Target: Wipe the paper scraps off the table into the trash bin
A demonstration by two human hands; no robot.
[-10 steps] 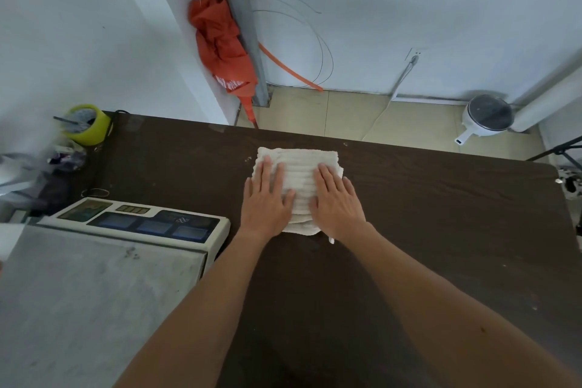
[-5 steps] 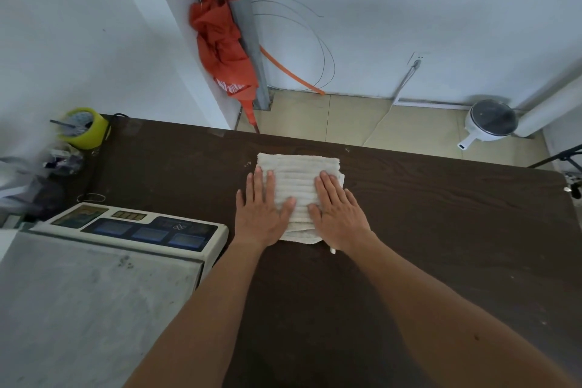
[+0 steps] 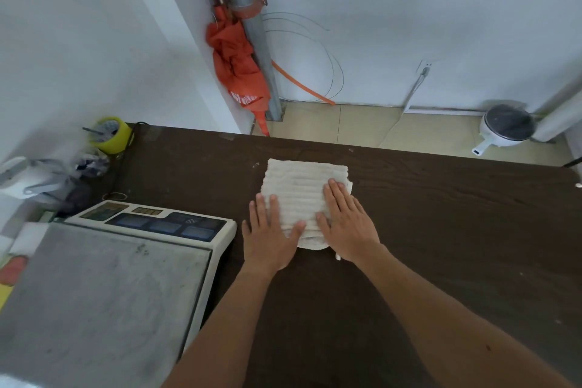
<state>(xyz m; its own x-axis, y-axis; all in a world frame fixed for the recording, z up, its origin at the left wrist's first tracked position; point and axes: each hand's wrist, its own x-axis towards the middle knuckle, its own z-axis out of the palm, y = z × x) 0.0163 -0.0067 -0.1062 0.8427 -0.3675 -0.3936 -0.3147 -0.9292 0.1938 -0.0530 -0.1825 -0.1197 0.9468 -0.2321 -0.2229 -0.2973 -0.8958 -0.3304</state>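
A folded white ribbed cloth (image 3: pixel 299 189) lies flat on the dark brown table (image 3: pixel 441 230) near its far edge. My left hand (image 3: pixel 269 235) presses on the cloth's near left part with straight fingers. My right hand (image 3: pixel 348 220) lies flat on its right side. A few tiny paper scraps show on the table: one (image 3: pixel 256 164) left of the cloth's far corner, one (image 3: pixel 350 149) by the far edge and one (image 3: pixel 338 257) beside my right wrist. No trash bin is in view.
A weighing scale (image 3: pixel 126 261) with a grey platter fills the table's near left. A yellow tape roll (image 3: pixel 111 135) and clutter sit at the far left corner. On the floor beyond stand an orange umbrella (image 3: pixel 239 72), a pipe and a white pot (image 3: pixel 504 127).
Both hands have slid toward me on the cloth, leaving more of its far part bare. The cloth has stayed in place. The camera has tilted up slightly.
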